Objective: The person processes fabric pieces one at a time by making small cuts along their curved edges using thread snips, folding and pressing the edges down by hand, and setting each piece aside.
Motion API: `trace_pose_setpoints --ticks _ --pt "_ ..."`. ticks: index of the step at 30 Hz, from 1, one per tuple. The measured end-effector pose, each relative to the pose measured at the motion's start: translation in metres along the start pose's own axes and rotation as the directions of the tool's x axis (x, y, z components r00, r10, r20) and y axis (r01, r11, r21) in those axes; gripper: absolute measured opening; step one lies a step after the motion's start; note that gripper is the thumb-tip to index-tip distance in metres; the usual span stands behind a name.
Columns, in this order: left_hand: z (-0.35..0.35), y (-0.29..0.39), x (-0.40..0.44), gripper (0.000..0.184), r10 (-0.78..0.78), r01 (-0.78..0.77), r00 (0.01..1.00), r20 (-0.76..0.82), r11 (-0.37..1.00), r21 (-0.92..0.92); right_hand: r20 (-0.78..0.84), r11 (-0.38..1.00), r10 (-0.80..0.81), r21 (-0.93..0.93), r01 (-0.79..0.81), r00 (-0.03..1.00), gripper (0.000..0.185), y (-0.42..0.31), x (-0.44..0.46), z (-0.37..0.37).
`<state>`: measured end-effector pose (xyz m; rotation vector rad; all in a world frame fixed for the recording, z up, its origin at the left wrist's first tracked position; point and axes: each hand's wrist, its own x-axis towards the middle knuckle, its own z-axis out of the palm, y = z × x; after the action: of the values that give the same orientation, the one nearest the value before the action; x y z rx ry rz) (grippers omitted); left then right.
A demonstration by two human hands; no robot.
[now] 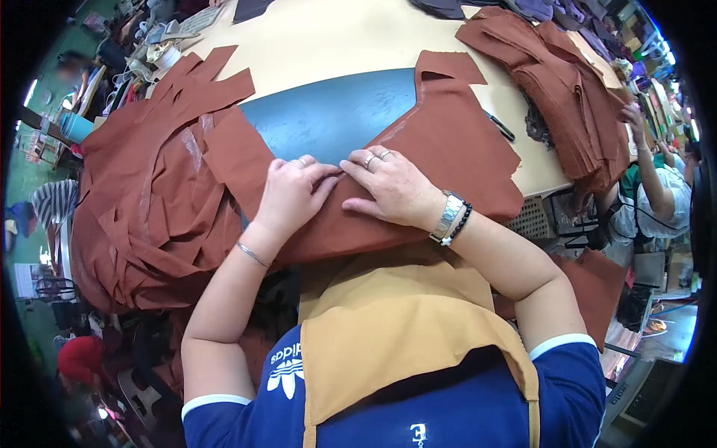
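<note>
A rust-brown cut fabric piece (459,149) with a pale line along its edge lies across the table's front and over a dark blue-grey board (328,112). My left hand (293,193) pinches the fabric's edge between thumb and fingers. Beside it, my right hand (397,187) rests on the same piece, fingers stretched forward and thumb apart. Its index fingertip almost meets the left fingertips at the edge. Whatever fold lies under the fingertips is too small to make out.
A loose heap of rust-brown fabric (134,216) covers the left side. Stacked rust-brown pieces (553,89) lie at the right, near a black pen (499,127). The cream table (321,37) extends behind. Another person (657,194) is at the far right.
</note>
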<state>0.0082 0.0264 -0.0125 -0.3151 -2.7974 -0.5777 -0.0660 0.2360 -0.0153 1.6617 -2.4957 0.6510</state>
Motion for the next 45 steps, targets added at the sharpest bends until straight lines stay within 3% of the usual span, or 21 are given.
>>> trace_pose_setpoints --ticks 2,6,16,22,25,28,32,40,45 --pt "-0.016 -0.004 0.0 0.014 -0.116 0.118 0.985 0.128 0.993 -0.004 -0.016 1.0 -0.002 -0.002 0.002 1.0 0.057 0.001 -0.001 0.004" --pt "-0.031 -0.013 -0.002 0.016 -0.151 0.157 0.96 0.236 0.988 -0.004 0.006 1.0 -0.019 0.009 0.019 1.0 0.057 0.002 0.0 0.004" --pt "-0.05 -0.031 -0.001 0.014 -0.237 0.289 0.905 0.354 0.952 -0.1 0.185 0.993 0.076 -0.105 -0.058 0.98 0.062 -0.017 0.007 -0.008" --pt "-0.052 -0.039 -0.008 0.01 -0.051 0.038 0.941 0.335 0.998 0.044 0.2 0.992 0.083 -0.107 -0.062 0.976 0.063 -0.022 0.01 -0.01" --pt "-0.043 -0.051 -0.017 0.012 0.165 -0.205 0.961 0.223 0.965 0.166 0.231 0.992 0.094 -0.108 -0.071 0.968 0.065 -0.026 0.014 -0.012" --pt "-0.042 -0.053 -0.021 0.014 0.234 -0.267 0.958 0.165 0.939 0.218 0.253 0.989 0.109 -0.126 -0.079 0.961 0.067 -0.03 0.018 -0.014" --pt "-0.04 -0.058 -0.025 0.013 0.235 -0.256 0.965 0.117 0.94 0.223 0.295 0.987 0.118 -0.138 -0.08 0.948 0.07 -0.036 0.022 -0.018" --pt "-0.048 -0.056 -0.025 0.01 0.074 -0.088 0.991 0.111 0.989 0.123 0.324 0.986 0.126 -0.146 -0.082 0.938 0.075 -0.039 0.031 -0.019" --pt "-0.051 -0.059 -0.023 0.004 0.126 -0.145 0.987 0.101 0.966 0.214 0.391 0.984 0.134 -0.161 -0.076 0.911 0.082 -0.039 0.039 -0.016"
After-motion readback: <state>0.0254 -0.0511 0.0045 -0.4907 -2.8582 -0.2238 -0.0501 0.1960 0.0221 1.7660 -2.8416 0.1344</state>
